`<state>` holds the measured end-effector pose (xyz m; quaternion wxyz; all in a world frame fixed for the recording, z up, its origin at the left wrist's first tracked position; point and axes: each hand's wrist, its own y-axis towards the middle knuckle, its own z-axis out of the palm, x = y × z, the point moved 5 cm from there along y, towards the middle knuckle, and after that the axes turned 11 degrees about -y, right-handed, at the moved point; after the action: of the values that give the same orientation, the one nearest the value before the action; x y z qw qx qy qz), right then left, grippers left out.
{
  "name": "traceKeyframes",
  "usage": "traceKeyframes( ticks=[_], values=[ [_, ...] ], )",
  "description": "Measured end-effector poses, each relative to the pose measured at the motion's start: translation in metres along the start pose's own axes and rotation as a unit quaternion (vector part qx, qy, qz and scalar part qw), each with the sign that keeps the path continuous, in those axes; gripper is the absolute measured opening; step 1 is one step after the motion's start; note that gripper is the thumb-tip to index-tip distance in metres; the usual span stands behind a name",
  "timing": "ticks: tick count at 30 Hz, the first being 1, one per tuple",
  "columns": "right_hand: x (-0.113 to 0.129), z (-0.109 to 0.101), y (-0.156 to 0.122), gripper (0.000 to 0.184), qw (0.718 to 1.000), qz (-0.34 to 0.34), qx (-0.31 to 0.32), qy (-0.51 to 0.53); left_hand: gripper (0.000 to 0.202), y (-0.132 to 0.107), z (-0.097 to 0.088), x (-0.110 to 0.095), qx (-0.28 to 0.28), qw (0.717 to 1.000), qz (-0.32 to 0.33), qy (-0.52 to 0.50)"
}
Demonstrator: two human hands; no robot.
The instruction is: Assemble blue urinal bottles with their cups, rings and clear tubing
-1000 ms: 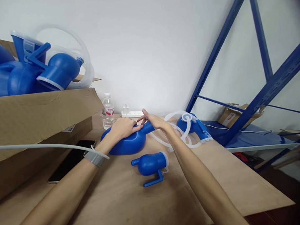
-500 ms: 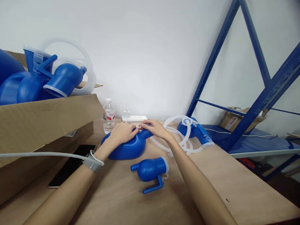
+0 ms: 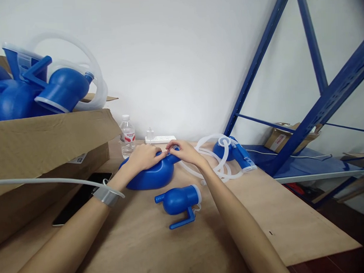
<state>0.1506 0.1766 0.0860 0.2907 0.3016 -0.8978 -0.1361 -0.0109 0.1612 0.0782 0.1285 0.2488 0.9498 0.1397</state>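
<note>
A blue plastic bottle [image 3: 152, 174], shaped like a portable urinal, lies on its side on the table. My left hand [image 3: 145, 157] rests over its top, thumb reaching to the neck. At the neck my right hand [image 3: 184, 151] has its fingers curled in, fingertips meeting the left thumb. A small whitish bit shows between the fingertips, too covered to identify. Nearer to me lies a blue funnel-shaped cup [image 3: 178, 200] with a spout, a white rim and an angled blue handle. Neither hand touches it.
A cardboard box [image 3: 50, 135] full of blue parts and clear hose stands at left, a phone [image 3: 79, 198] beside it. Behind are a water bottle [image 3: 127, 136] and a power strip [image 3: 161, 139]. A coiled clear hose [image 3: 214, 167] lies right, near a blue shelf rack [image 3: 305, 164].
The view has shifted slightly, so everything sits a little further left and higher. Both hands stay at the bottle's neck, with the fingertips slightly rearranged.
</note>
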Motion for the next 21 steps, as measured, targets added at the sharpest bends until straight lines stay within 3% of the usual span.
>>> traceKeyframes(
  ticks=[21],
  values=[
    [-0.0027,0.0033,0.0042,0.025,0.995,-0.016,0.034,0.097,0.062,0.0051,-0.0027,0.0067,0.023,0.997,-0.029,-0.072]
  ],
)
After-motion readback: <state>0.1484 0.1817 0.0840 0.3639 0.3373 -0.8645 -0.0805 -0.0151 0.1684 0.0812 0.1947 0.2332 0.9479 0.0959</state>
